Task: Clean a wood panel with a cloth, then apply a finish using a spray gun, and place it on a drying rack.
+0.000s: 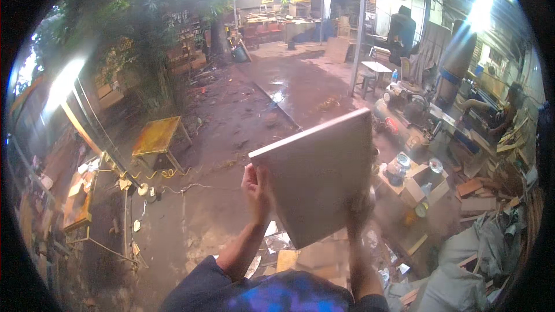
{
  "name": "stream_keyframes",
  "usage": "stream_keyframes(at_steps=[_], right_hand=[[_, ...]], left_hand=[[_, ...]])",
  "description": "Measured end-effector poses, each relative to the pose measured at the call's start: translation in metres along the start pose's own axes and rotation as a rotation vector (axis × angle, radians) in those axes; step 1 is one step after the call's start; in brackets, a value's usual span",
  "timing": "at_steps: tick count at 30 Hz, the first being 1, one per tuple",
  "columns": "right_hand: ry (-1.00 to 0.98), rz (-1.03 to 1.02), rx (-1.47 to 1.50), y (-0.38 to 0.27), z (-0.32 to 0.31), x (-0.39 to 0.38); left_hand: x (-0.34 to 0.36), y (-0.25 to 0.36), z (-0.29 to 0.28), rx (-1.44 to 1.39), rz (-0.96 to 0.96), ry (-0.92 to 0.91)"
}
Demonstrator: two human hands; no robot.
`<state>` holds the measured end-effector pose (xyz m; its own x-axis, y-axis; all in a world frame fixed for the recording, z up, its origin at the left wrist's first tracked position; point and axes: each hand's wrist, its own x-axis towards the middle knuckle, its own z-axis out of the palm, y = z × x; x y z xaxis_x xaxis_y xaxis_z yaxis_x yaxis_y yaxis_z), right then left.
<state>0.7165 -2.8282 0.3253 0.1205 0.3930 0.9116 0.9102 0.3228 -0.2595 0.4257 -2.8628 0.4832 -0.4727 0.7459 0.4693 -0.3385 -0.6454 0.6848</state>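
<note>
A flat, pale rectangular board [315, 182] is held up in front of my chest, tilted, with its lighter top edge slanting up to the right. My left hand [256, 188] grips its left edge near the upper corner, fingers curled round the far side. Low on the right edge, my right hand [359, 208] holds the board too; it is blurred and its fingers are partly lost against the board's face. Below the board, scraps of wood and paper [278, 241] lie about near my body.
A yellow-topped wooden table [156, 136] stands left, and an orange-brown one [78, 202] at far left. A yellow cord [167, 173] runs over the ground. To the right are jars [402, 160], grey sacks [457, 283] and wood offcuts [477, 188]. A person [509, 107] sits at far right.
</note>
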Motion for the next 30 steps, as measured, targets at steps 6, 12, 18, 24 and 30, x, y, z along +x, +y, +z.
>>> stream_keyframes(at_steps=[6, 12, 18, 24, 30], right_hand=[[-0.01, 0.042, 0.179, -0.057, 0.008, 0.011], [-0.27, -0.024, 0.324, -0.146, 0.008, 0.117], [-0.218, 0.216, 0.135, -0.025, 0.015, 0.055], [-0.268, 0.757, 0.529, -0.063, -0.003, -0.021], [-0.528, -0.344, 0.148, -0.11, -0.016, -0.023]], left_hand=[[-0.01, -0.017, 0.019, -0.056, -0.034, 0.074], [-0.029, -0.024, 0.033, 0.053, -0.041, -0.044], [-0.014, -0.04, 0.018, -0.086, 0.024, 0.199], [-0.009, -0.038, -0.005, 0.016, 0.018, 0.242], [-0.004, -0.052, -0.012, 0.059, 0.073, 0.288]])
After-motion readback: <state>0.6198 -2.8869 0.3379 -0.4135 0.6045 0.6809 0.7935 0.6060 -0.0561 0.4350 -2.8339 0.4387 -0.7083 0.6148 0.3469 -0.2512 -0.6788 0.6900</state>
